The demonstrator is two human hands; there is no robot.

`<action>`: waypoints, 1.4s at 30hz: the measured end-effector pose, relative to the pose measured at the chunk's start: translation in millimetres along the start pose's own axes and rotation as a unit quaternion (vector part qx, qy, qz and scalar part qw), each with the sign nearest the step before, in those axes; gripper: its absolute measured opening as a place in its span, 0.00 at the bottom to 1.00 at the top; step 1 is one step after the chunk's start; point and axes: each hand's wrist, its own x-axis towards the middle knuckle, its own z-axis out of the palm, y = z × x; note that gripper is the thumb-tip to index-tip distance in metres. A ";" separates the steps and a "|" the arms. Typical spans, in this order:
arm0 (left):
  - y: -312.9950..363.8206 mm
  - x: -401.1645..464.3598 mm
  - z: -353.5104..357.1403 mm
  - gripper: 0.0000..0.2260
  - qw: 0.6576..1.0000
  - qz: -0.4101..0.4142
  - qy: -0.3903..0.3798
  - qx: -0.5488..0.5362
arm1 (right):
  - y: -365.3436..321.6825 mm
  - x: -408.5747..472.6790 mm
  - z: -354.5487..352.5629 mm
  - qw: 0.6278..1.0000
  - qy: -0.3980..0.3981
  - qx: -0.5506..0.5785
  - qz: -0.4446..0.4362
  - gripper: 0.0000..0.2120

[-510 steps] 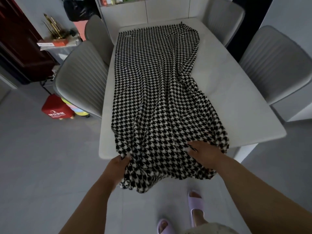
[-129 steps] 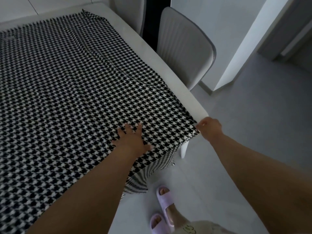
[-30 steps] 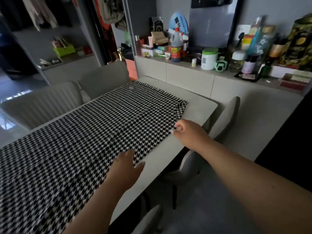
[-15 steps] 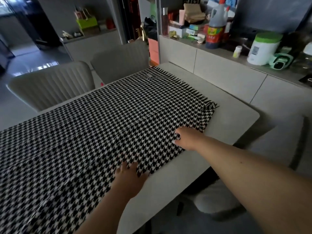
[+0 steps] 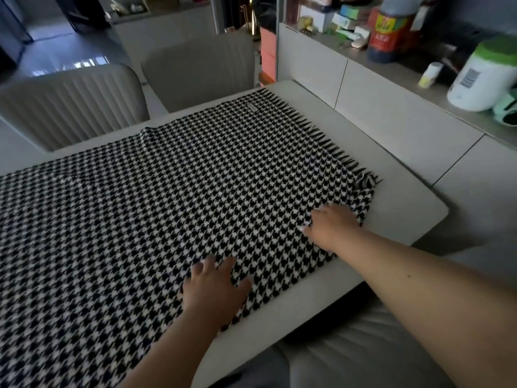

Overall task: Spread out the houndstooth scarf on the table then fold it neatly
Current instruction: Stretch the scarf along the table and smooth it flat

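Observation:
The black-and-white houndstooth scarf lies spread flat along the pale table, its fringed end toward the counter. The fringed corner nearest me is bunched up a little. My left hand rests palm down on the scarf near its near edge, fingers straight and spread. My right hand lies on the scarf close to the bunched corner, fingers bent against the cloth; whether they pinch it is not visible.
Two grey ribbed chairs stand along the table's far side, and another chair seat is below my right arm. A counter beyond the table's end carries a red-labelled bottle, a white green-lidded tub and small boxes.
Both hands have slid further onto the scarf toward its fringed end. My view has moved closer and lower over the table.

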 end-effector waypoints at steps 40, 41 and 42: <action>62.8 48.0 5.0 0.36 0.995 -0.099 0.009 0.015 | 34.8 68.9 -1.4 0.990 -0.057 0.102 0.080 0.42; 60.8 44.7 6.1 0.35 0.993 -0.118 0.021 0.005 | 30.6 67.4 -3.8 0.992 -0.044 0.092 0.073 0.42; 57.7 41.7 7.7 0.34 0.989 -0.144 0.021 -0.012 | 25.7 65.0 -7.3 0.994 -0.032 0.082 0.061 0.41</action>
